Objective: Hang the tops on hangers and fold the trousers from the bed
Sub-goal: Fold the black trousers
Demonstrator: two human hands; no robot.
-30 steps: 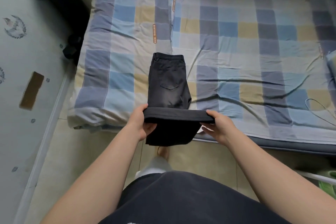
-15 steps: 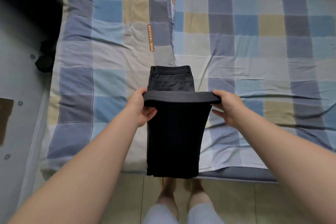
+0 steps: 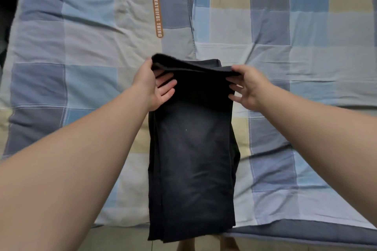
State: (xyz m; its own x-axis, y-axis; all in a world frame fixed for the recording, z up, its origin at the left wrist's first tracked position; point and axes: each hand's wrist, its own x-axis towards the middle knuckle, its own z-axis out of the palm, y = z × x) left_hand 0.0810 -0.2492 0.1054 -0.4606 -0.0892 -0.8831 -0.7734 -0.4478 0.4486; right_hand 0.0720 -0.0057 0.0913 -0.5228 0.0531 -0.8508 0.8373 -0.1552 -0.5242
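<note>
Left grip [image 3: 155, 85] and right grip [image 3: 250, 87] each pinch one end of the raised fold of the dark trousers [image 3: 191, 159], thumb on top of the cloth and fingers [image 3: 166, 83] loosely spread beneath it; neither is clenched tight. Holding the two corners level keeps the fold edge straight and taut between them, so the layers do not slip askew. The trousers stretch lengthwise over the checked bed [image 3: 285, 51], already doubled leg on leg, their near end hanging past the mattress edge above the floor [image 3: 114, 238]. Just beyond the lifted edge a strip of the garment's far end shows flat on the sheet, near an orange label [image 3: 157, 15] sewn to the bedding. Judged from this, the fold is in progress: the edge probably has to be laid down square on the far end and smoothed. No tops or hangers are in view
</note>
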